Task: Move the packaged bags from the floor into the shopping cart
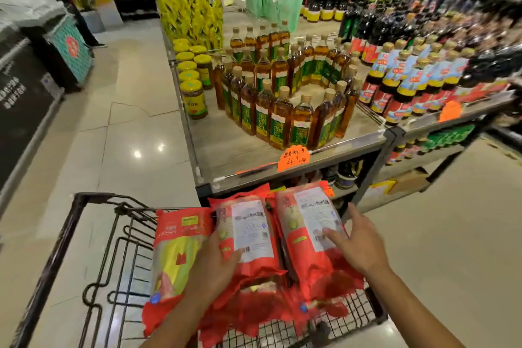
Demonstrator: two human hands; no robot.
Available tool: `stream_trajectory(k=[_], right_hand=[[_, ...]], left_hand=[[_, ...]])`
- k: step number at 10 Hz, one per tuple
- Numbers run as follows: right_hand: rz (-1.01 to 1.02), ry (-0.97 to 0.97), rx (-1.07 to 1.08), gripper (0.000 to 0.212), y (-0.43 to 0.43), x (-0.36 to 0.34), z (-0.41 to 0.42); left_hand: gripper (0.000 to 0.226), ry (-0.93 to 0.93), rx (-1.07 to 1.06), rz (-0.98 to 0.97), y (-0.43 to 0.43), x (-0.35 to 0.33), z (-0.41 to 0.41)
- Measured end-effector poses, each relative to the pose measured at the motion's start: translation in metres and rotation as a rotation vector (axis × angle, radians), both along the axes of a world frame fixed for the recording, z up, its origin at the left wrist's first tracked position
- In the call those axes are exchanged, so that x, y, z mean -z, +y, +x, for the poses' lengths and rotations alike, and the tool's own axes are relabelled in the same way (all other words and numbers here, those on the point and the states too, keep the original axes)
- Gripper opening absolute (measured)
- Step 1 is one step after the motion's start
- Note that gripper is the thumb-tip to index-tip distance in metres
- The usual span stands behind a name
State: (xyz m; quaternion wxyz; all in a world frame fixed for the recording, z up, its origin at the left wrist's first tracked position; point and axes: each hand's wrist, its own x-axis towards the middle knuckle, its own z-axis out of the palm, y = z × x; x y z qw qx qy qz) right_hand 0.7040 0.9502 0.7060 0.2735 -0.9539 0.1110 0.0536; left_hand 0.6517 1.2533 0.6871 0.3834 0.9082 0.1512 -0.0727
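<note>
Bags point(175, 257) lie in the shopping cart point(60, 246), long axes pointing away from the person. Left hand point(214, 260) rests flat on the middle bag point(248, 229); right hand point(358, 243), fingers spread, is over the right bag point(308, 223).

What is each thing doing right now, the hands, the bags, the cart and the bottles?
red bags, lying piled in the shopping cart.
shopping cart, loaded.
left hand, open, resting on the red bags.
right hand, open, fingers spread over the red bags.
oil bottles, upright and capped on the display table.
</note>
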Motion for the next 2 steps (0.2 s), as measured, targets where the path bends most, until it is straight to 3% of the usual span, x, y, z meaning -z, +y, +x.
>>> stream_trajectory(k=[2], right_hand=[[-0.427, -0.394, -0.084, 0.083, 0.042, -0.070, -0.095]], left_hand=[[0.077, -0.475, 0.290, 0.417, 0.000, -0.059, -0.035]])
